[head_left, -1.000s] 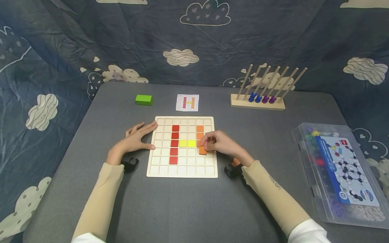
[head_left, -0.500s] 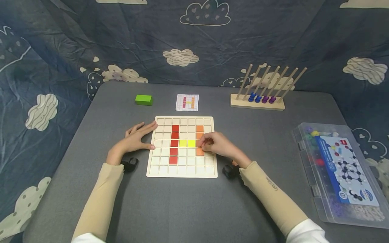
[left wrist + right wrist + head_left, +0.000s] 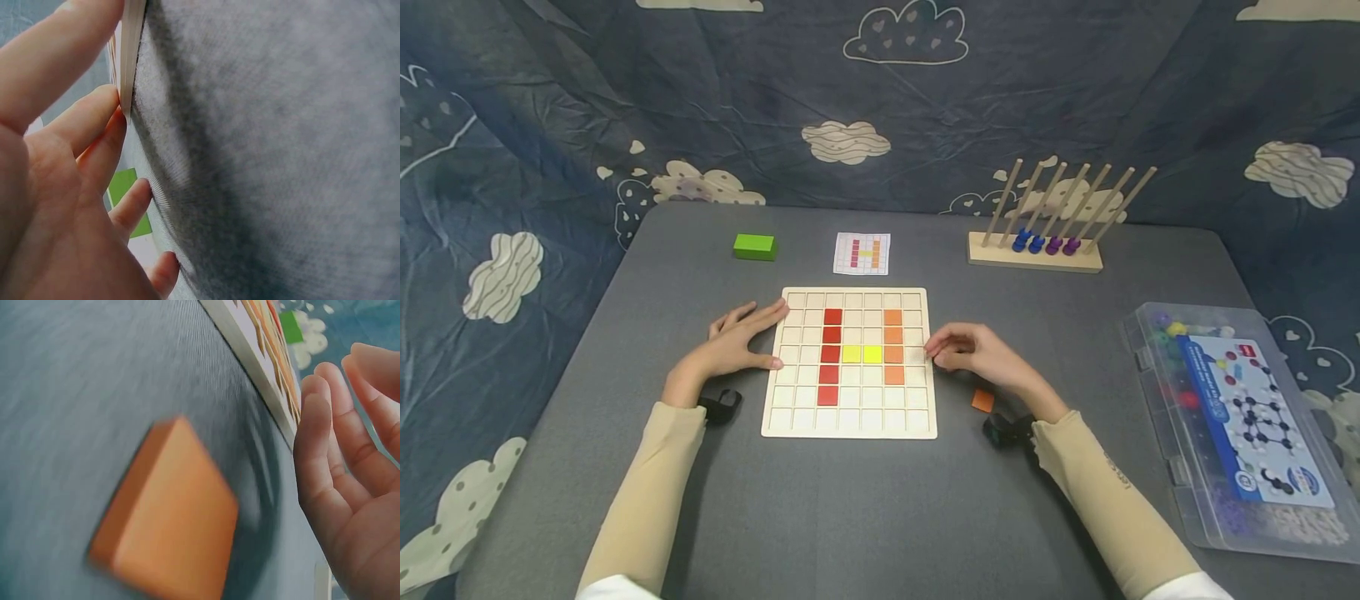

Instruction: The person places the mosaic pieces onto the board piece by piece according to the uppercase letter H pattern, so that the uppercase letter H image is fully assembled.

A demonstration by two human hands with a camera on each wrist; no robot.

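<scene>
A pale gridded board (image 3: 850,421) lies on the grey table. In it sit a column of red tiles (image 3: 830,354), two yellow tiles (image 3: 872,355) and a column of orange tiles (image 3: 892,334). My left hand (image 3: 736,340) rests against the board's left edge, its fingertips and thumb touching the rim, as the left wrist view also shows. Just off the right edge hovers my right hand (image 3: 976,350), fingers loosely bent and holding nothing. A loose orange tile (image 3: 982,401) lies on the table below that hand; it looks large and blurred in the right wrist view.
Behind the board lie a green block (image 3: 755,247) and a small printed pattern card (image 3: 861,253). A wooden peg stand (image 3: 1035,257) with blue and purple beads is at the back right. A clear plastic case (image 3: 1210,467) takes up the right side.
My right hand has let go of an orange tile, now flat at the bottom of the orange column, and moved right off the board. The loose tile is uncovered. My left hand stays put.
</scene>
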